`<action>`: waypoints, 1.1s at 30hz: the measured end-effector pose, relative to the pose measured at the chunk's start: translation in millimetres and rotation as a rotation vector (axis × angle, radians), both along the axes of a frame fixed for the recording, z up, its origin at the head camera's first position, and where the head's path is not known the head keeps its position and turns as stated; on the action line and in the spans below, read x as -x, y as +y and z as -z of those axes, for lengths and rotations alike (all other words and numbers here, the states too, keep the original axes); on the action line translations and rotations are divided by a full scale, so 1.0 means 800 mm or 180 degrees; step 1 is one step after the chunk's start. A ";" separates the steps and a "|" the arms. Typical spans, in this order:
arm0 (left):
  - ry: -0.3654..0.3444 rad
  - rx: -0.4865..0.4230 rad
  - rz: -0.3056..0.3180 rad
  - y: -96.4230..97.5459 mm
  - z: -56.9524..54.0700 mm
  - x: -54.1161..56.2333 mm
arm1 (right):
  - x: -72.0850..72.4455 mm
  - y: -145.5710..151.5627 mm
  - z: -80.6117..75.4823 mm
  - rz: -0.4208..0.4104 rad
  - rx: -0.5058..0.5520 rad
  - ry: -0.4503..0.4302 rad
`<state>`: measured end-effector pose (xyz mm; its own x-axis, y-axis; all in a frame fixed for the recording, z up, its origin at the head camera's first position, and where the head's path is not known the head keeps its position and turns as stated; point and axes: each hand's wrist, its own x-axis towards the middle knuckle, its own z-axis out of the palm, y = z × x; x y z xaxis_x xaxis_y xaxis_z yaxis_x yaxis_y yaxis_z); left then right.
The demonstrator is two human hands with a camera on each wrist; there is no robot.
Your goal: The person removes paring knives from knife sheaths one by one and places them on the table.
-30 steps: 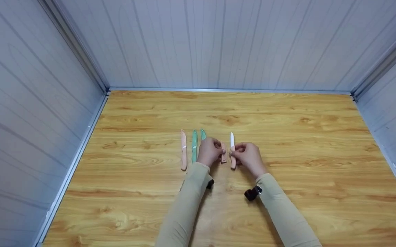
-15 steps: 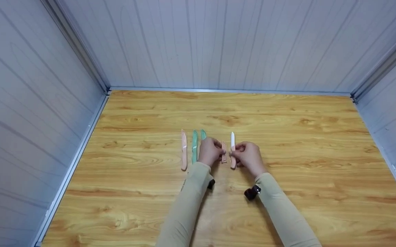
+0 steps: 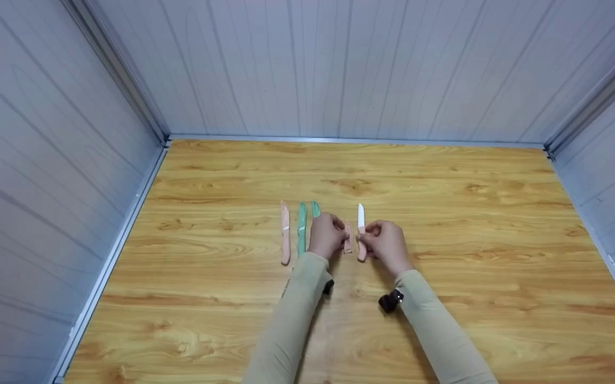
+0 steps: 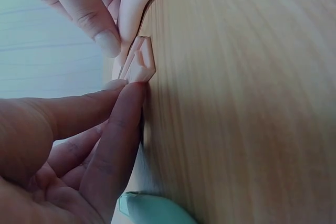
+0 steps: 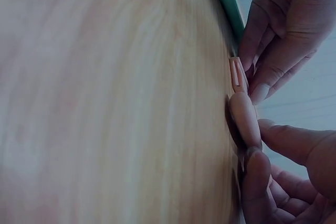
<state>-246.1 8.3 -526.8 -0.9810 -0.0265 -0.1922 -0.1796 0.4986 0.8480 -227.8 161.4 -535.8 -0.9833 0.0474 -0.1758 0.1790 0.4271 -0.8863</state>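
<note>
1. On the yellow-brown wood-grain tabletop (image 3: 446, 320), a slim knife with a white blade and a smooth pink handle (image 3: 361, 218) is held in front of the person, blade pointed away.
2. Knife handle is pinched by the right hand (image 3: 389, 244), thumb and fingers closed on it.
3. A narrow, flat pink sheath (image 3: 348, 247) is pinched by the left hand (image 3: 325, 234), thumb and forefinger together on it; its slotted open end is faced toward the person.
4. Sheath and bare knife are set side by side, roughly parallel, with a narrow gap between in the head view. Whether the knife is touching the table cannot be told for sure.
5. To the left, a long pink sheathed knife (image 3: 286, 242) is laid lengthwise, outermost in the row.
6. Next to it, a green sheathed knife (image 3: 302, 218) is laid parallel.
7. A second green sheathed knife (image 3: 315, 208) is mostly covered by the left hand in the head view; tip seen.
8. Both arms are covered by beige sleeves (image 3: 283, 328).
</note>
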 end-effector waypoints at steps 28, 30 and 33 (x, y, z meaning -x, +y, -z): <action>0.0128 -0.0526 -0.0032 -0.015 0.000 -0.016 | 0.001 0.005 0.006 0.0015 -0.0001 0.0052; 0.0133 -0.0569 0.0001 -0.016 -0.002 -0.017 | 0.000 0.007 0.004 0.0032 -0.0143 0.0133; 0.0205 -0.0559 0.0094 -0.018 -0.005 -0.020 | -0.002 0.010 0.001 0.0037 -0.0419 0.0365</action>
